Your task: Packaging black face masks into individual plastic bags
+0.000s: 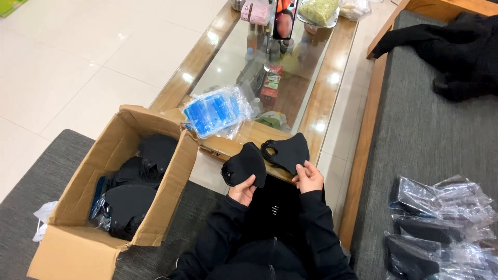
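Cardboard box (98,207), at 8 o'clock of the view: flaps open, standing on a grey rug, still holding a good heap of loose black masks (129,199). These remain unhandled, as far as can be judged.

Blue packet (215,111), at 11 o'clock of the hands: clear wrapper with blue contents, lying on the near end of the glass-topped table (316,119).

Left hand (243,190): fingers pinching the lower edge of one black mask (244,165), held up just above the lap.

Right hand (309,177): fingers pinching the lower corner of a second black mask (288,152), at 1 o'clock of the first and just beside it.

Bagged masks (441,223), at 4 o'clock of the view: a cluster of clear bags with dark contents on the grey sofa (430,129). Judged as the finished share; the box holds about as much or more.

Black garment (456,46), at 1 o'clock, on the sofa.
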